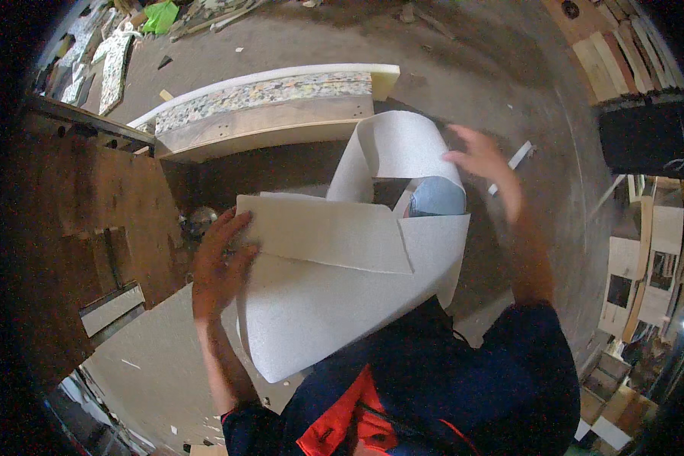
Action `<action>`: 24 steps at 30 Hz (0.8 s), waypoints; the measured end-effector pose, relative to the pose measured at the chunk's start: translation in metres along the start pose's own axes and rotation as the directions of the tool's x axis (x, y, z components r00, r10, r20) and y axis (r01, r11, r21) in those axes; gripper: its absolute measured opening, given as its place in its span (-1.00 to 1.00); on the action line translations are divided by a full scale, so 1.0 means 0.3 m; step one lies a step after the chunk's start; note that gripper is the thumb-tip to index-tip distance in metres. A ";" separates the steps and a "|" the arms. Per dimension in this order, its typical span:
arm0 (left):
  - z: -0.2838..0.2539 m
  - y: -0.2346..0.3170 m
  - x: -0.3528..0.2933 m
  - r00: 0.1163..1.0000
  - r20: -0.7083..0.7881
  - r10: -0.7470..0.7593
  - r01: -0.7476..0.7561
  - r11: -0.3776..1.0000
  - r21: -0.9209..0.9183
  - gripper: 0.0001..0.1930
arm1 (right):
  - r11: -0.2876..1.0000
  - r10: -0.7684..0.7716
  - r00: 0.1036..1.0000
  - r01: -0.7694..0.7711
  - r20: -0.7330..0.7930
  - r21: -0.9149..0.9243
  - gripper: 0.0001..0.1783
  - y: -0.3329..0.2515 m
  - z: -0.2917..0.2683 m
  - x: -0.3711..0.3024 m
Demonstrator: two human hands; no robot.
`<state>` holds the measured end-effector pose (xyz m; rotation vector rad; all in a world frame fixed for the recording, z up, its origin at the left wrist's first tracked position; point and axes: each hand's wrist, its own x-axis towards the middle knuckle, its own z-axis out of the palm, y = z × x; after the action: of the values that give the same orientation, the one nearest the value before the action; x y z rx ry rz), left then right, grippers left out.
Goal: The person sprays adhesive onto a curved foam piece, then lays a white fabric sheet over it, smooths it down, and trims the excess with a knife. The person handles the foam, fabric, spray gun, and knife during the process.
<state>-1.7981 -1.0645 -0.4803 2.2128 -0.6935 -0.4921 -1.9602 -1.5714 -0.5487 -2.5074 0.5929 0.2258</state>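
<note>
A large white foam sheet (334, 304) lies across in front of me, its far right part curled up into a loop. A flat cream-coloured flap (319, 228) lies on top of it. At the left edge, my left hand (219, 262) grips the foam, with fingertips over the flap's corner. Beside the loop's right side is my right hand (482, 156), slightly blurred, its fingers stretched and apart. Its fingertips are at the foam's edge; whether they touch cannot be told. Something blue-grey and rounded, perhaps cloth, (437, 197) shows through the loop.
Beyond the sheet stands a long wooden frame (281, 121) padded with speckled foam and a white top strip. A brown wooden panel (106, 220) is at the left. Foam scraps (114, 72) lie at the far left, a white offcut (518, 158) on the floor, and stacked boards (615, 61) at the right.
</note>
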 end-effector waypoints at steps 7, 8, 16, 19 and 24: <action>-0.062 -0.039 0.005 0.990 0.077 0.121 -0.113 0.989 -0.097 -0.51 | 0.828 0.025 0.965 0.126 0.260 -0.546 -0.11 -0.194 0.261 0.076; -0.079 -0.051 0.010 0.988 0.092 0.122 -0.121 0.992 -0.021 -0.51 | 0.806 0.028 0.968 0.126 0.249 -0.578 -0.24 -0.198 0.275 0.098; -0.030 -0.110 0.053 0.825 -0.011 0.565 -0.511 0.754 0.413 -0.73 | 0.992 0.122 0.938 -0.111 -0.324 0.051 -0.50 -0.092 0.058 0.106; -0.004 -0.158 0.122 0.923 -0.247 0.295 -0.254 0.949 0.185 -0.84 | 0.981 -0.180 0.797 0.184 -0.576 -0.052 -0.48 0.097 -0.073 0.072; -0.095 -0.209 0.406 0.848 -0.517 0.115 -0.074 0.992 0.098 -0.67 | 0.975 -0.086 0.717 0.203 -0.692 0.088 -0.55 0.415 -0.275 0.006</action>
<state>-1.6675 -1.0879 -0.5251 2.2230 -0.5239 0.1964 -2.0126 -1.7108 -0.5392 -2.4128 0.6474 -0.8288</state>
